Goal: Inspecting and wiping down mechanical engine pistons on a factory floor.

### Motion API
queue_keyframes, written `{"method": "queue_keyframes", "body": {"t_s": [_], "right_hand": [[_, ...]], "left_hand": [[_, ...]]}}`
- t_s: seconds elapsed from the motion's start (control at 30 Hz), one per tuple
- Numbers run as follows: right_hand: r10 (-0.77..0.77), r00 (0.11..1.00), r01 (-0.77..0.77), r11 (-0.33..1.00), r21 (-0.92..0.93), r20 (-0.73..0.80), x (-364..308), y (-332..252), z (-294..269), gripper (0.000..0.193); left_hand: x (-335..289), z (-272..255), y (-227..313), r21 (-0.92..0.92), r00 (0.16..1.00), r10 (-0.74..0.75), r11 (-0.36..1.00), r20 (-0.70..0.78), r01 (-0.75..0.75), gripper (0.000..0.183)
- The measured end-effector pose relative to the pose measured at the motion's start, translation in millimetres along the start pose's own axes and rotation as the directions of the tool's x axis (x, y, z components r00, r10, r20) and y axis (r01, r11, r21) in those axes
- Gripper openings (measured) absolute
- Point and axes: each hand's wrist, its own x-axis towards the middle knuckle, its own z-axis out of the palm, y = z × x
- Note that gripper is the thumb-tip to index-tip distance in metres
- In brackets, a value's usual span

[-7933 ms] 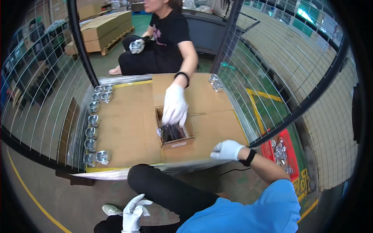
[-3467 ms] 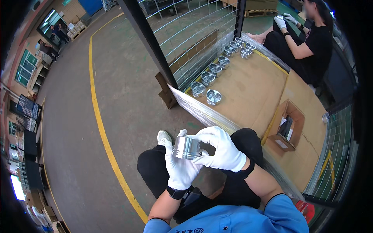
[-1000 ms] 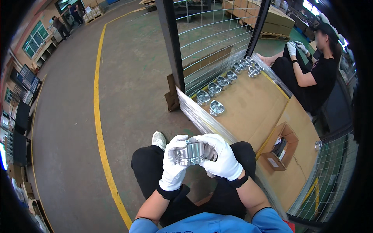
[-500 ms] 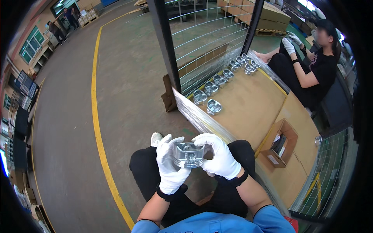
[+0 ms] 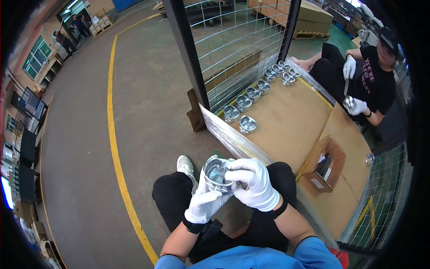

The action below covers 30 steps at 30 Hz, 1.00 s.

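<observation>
White cotton gloves cover both of the person's hands, which meet in front of the chest around a shiny metal cup-shaped part (image 5: 218, 174). Its open, hollow end faces up toward the camera. The left hand (image 5: 205, 202) supports the part from below and from the left, fingers curled up against its wall. The right hand (image 5: 251, 183) wraps over its right side, fingertips lying across the rim, so both hands are clamped on the one piece (how tightly cannot be told). The part sits above the person's black-trousered knees, with one white shoe (image 5: 184, 164) on the grey concrete floor just beyond.

To the right lies a broad sheet of brown cardboard (image 5: 291, 121), its near edge wrapped in clear plastic film. A row of similar metal parts (image 5: 255, 94) stands along its far-left edge, next to a wire mesh panel (image 5: 233, 49) held by a black post. A small open cardboard box (image 5: 323, 162) with dark contents rests on the sheet, nearer the right.

At the far corner a second person sits in dark clothes, also white-gloved; the co-worker's hands (image 5: 351, 85) hold another metal piece. A yellow line (image 5: 114, 148) runs down the floor on the left.
</observation>
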Motion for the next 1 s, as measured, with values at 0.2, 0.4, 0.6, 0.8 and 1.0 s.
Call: {"method": "queue_keyframes", "body": {"t_s": [0.2,0.4,0.6,0.8,1.0], "right_hand": [[0.107,0.992,-0.114,0.988,0.102,0.07,23,-39,-47,0.049],[0.438,0.885,-0.397,0.887,0.235,-0.16,-36,-27,-100,0.061],[0.657,0.697,-0.685,0.729,0.004,-0.287,-92,-19,-164,0.054],[0.672,0.619,-0.785,0.513,-0.348,-0.405,-149,-27,-236,0.048],[0.583,0.434,-0.9,0.319,-0.297,-0.687,-190,24,-298,0.044]], "left_hand": [[3,-15,5,-0.357,0.982,-0.022,0.93,0.187,0.089,0.082],[2,-18,6,-0.535,0.967,-0.004,0.832,0.255,0.145,0.079],[6,-11,4,-0.358,0.968,-0.014,0.928,0.251,0.107,0.078],[11,14,-8,-0.148,0.99,0.031,0.989,0.139,-0.01,0.085],[0,1,-2,-0.006,0.997,0.075,0.997,-0.022,-0.075,0.105]]}}
